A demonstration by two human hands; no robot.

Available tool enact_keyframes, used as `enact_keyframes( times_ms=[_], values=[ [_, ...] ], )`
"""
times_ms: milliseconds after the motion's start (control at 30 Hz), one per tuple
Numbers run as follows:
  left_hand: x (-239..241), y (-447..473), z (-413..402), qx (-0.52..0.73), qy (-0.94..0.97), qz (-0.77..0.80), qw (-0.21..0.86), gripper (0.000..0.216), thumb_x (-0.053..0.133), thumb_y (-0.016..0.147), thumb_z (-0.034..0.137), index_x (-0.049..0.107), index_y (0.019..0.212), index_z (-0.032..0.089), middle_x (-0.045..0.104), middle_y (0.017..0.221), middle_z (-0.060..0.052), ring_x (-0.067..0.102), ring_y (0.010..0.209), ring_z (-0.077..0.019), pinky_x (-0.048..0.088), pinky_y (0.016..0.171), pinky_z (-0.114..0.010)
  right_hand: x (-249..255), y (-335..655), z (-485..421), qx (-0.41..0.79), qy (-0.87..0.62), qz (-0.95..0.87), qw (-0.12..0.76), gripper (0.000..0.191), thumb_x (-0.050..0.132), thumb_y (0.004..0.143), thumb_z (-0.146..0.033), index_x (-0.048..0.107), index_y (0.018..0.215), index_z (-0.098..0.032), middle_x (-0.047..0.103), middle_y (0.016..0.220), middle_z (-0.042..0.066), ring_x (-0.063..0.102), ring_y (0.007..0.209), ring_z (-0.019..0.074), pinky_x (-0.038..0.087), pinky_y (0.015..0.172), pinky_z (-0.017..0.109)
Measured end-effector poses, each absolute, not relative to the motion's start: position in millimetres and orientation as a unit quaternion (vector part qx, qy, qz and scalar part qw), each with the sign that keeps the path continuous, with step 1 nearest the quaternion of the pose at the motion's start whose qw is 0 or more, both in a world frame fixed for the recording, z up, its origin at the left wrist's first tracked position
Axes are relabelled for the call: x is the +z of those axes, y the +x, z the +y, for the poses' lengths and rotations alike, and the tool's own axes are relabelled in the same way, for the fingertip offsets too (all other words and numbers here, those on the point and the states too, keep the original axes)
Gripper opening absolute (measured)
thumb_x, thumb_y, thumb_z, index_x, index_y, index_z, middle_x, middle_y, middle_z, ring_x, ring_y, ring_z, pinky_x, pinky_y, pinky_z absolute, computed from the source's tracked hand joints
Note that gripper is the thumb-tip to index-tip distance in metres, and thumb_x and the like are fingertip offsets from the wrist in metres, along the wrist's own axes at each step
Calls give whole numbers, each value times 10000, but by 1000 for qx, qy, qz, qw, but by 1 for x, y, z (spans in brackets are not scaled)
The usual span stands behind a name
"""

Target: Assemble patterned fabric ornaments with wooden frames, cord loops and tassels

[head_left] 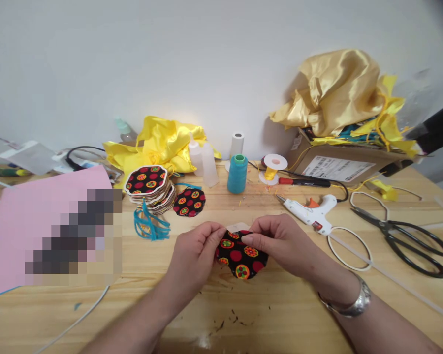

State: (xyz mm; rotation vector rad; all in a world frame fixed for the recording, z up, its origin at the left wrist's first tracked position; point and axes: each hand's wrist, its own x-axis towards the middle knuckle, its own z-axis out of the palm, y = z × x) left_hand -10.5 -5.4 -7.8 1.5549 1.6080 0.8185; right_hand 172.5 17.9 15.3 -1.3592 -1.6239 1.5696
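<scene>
A black fabric piece (239, 255) with red, orange and green flower prints is held up above the wooden table. My left hand (199, 248) pinches its upper left edge between thumb and fingers. At the upper right edge, my right hand (280, 243), with a silver bracelet on the wrist, grips it too. A pale backing shows along the top between the hands. Just beyond them lies another round patch (189, 202) of the same print. Left of that patch stands a stack of scalloped pieces (146, 181) with white borders, and blue ribbon strips (151, 222) lie in front.
Right of my hands are a white glue gun (313, 211), an oval ring (350, 249) and black-handled scissors (409, 241). Behind stand a teal thread cone (237, 174) and plastic bottles (208, 164). A cardboard box (328, 160) holds fabric; a pink sheet (25, 211) lies left.
</scene>
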Motion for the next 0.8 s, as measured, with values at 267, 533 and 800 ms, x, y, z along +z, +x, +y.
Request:
enact_keyframes(
  times_ms=[267,533,800],
  values=[
    [-1,-12,-7,296,607,607,418,265,546,811,349,607,608,191,549,420,60,474,404,-86,340,432,-190,16,178,21,599,-504,-562,267,256,649,705,-365,583,589,-147,515,506,-37,406,455,58,296,419,179],
    [6,-15,-5,251,536,541,598,187,567,787,297,656,682,171,689,589,11,569,459,-82,432,448,-174,20,185,26,582,-514,-570,268,281,654,699,-382,588,558,-148,473,459,-47,365,415,52,271,386,180],
    [-2,-15,-7,240,596,527,556,204,454,796,200,648,741,168,667,600,10,588,499,-104,443,484,-200,16,186,25,582,-507,-583,254,286,649,710,-391,588,580,-144,503,487,-30,410,435,62,293,391,178]
  ],
)
